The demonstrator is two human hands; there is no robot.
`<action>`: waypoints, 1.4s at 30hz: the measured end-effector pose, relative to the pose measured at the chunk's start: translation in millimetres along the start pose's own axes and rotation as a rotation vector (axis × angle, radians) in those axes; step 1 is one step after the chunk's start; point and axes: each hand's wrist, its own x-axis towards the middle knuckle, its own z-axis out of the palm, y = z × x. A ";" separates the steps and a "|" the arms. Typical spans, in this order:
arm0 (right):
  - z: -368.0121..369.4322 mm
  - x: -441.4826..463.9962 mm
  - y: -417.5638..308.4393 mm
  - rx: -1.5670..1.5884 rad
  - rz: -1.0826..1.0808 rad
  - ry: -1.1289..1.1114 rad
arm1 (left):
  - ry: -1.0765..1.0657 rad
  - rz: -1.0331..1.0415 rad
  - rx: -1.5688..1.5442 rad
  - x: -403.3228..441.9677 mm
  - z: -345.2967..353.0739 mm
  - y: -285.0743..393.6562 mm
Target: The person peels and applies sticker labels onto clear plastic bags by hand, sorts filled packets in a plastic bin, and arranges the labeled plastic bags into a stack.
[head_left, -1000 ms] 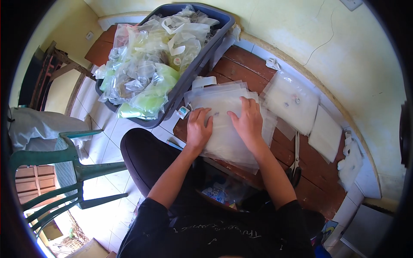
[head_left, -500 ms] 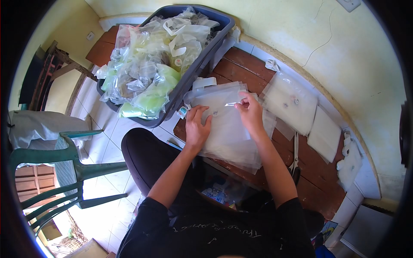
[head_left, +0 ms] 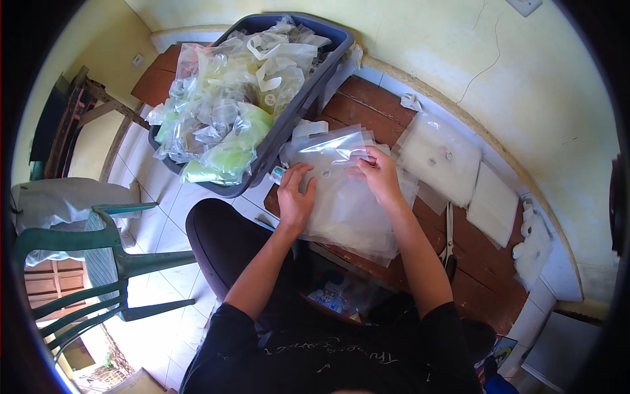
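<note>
A pile of clear plastic bags (head_left: pixel 341 213) lies on the brown wooden bench in front of me, with a small round sticker on the top one. My left hand (head_left: pixel 296 200) rests on the pile's left edge, fingers bent and thumb held apart. Close to its fingertips is a small white roll with a blue label (head_left: pixel 277 174). At the upper right of the pile, my right hand (head_left: pixel 380 176) pinches the top clear plastic bag (head_left: pixel 338 150), whose upper part is raised and shiny. Some of that hand's fingers show dimly through the film.
A dark grey tub (head_left: pixel 289 125) full of bagged material stands beyond the bench's left end. More bag stacks (head_left: pixel 438 157) lie to the right along the wall. Scissors (head_left: pixel 448 240) lie right of the pile, and a green chair (head_left: pixel 108 246) stands at left.
The narrow white piece at my right fingertips no longer shows. The top bag's upper part now bulges and catches the light. My left hand has shifted slightly left.
</note>
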 end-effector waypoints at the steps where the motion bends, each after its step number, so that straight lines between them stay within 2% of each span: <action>1: -2.3 -1.3 -3.0 -0.001 -0.003 0.005 | -0.002 0.004 -0.004 2.0 -1.3 2.8; 3: -8.4 -4.1 -6.6 0.086 -0.049 -0.011 | -0.005 -0.059 -0.025 3.8 -5.7 8.0; 6: -14.8 -1.5 -7.2 0.040 -0.030 0.014 | -0.067 -0.150 0.023 8.0 -8.5 10.2; 10: -16.4 0.3 0.4 0.116 -0.024 0.035 | -0.133 -0.096 0.121 8.2 -13.8 7.8; 12: -16.5 3.9 10.5 -0.125 -0.068 0.103 | -0.223 -0.064 0.245 4.6 -12.3 3.8; 13: -14.9 3.4 9.8 -0.125 -0.068 0.102 | -0.222 -0.064 0.245 2.6 -11.2 2.2; 15: -10.4 1.4 7.1 -0.092 0.097 0.115 | -0.237 0.000 0.280 -0.7 -9.1 1.7; 19: -7.9 -0.7 3.5 -0.144 0.036 0.103 | -0.202 0.010 0.177 -1.3 -5.4 0.7; 21: -9.9 -0.1 4.5 -0.268 -0.085 0.127 | -0.154 0.059 0.141 -0.7 -2.5 -1.1; 25: -13.3 -4.6 -2.2 -0.156 -0.108 0.141 | -0.109 0.041 0.050 -1.5 -1.3 7.4; 27: -15.4 -10.4 -10.9 -0.407 -0.033 0.265 | -0.068 0.118 0.096 0.5 -3.0 12.5; 28: -17.5 -11.5 -6.0 -0.407 -0.034 0.268 | -0.069 0.120 0.094 0.5 -4.1 14.8; 30: -16.3 -14.6 -3.7 -0.941 -0.645 0.469 | -0.053 0.150 0.147 2.5 -8.5 21.6; 34: -4.9 -22.6 -21.9 -0.952 -0.740 0.491 | -0.106 0.052 0.006 0.4 -32.4 41.8; 36: -0.1 -19.8 -26.6 -0.896 -0.749 0.347 | -0.124 -0.034 -0.076 3.3 -50.0 51.1; 37: 3.9 -18.8 -29.0 -0.891 -0.760 0.341 | -0.101 0.023 -0.082 8.9 -63.3 59.6; 38: 9.1 -18.4 -31.2 -0.838 -0.695 0.257 | -0.087 0.027 -0.076 15.1 -75.7 64.1; 39: 15.4 -17.5 -33.2 -0.785 -0.630 0.171 | -0.041 0.118 -0.048 22.2 -88.0 66.7; 41: 31.0 -12.9 -38.1 -0.763 -0.667 0.122 | 0.048 0.259 -0.001 38.5 -109.2 66.2; 42: 40.1 -10.7 -41.8 -0.747 -0.689 0.084 | 0.067 0.263 0.009 47.8 -117.7 61.7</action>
